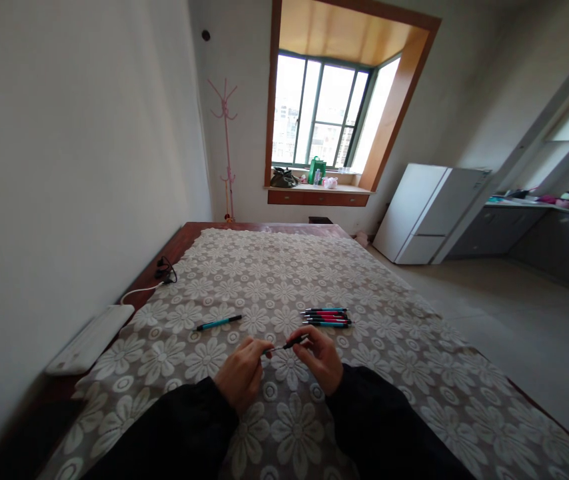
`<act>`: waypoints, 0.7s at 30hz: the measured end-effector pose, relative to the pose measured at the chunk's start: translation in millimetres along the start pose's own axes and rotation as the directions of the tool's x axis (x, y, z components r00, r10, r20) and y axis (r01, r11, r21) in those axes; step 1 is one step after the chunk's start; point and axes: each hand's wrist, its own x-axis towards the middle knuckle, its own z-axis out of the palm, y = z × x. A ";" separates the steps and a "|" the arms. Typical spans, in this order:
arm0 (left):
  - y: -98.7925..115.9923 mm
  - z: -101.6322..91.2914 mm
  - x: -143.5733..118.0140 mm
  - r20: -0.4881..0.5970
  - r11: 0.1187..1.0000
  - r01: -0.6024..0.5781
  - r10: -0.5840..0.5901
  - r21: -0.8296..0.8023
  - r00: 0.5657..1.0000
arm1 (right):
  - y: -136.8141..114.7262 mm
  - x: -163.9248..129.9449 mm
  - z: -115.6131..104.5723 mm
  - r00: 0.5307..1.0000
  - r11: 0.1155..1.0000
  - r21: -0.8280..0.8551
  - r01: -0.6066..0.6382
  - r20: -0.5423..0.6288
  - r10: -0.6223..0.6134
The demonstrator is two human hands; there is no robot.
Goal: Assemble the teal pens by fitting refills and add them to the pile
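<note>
Low in the middle of the frame, the left hand (241,373) and the right hand (320,359) meet over a dark pen (287,345), each with fingers curled in and the fingertips pinched on one end of it: the left on the thin tip end, the right on the thicker barrel end. The pen is lifted just above the flowered cloth (414,373), its long axis running nearly level across the picture, slightly higher at the right, with the narrow point toward the left. Just above the right hand lies a small row of pens (326,317), red and teal, side by side and parallel, all lying left to right with their tips to the left. Well apart to the left of centre, a single teal pen (218,323) lies alone on the cloth, tilted up to the right. The cloth stretches away bare toward the window (322,113) at top centre; its left edge meets a wooden border where a white power strip (92,339) sits at lower left, and its right edge drops to the floor (514,313).
</note>
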 end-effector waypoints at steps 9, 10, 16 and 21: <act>-2.1 1.4 0.7 0.015 0.999 -0.047 0.047 -0.014 0.999 | -0.3 -0.1 -0.5 1.000 1.000 0.025 -0.015 -0.007 0.015; -1.6 1.1 0.5 0.016 0.999 -0.049 0.049 -0.015 0.999 | -0.5 -0.2 -0.2 1.000 1.000 0.025 -0.012 -0.007 0.012; 0.7 -0.1 -0.9 0.016 0.998 -0.037 0.038 -0.043 0.999 | -1.4 -1.3 1.9 1.000 0.998 -0.062 0.013 0.015 -0.012; -4.9 4.9 -2.2 0.024 0.998 -0.057 0.057 0.005 0.998 | 2.3 -1.8 3.3 1.000 0.994 -0.112 0.020 0.021 -0.018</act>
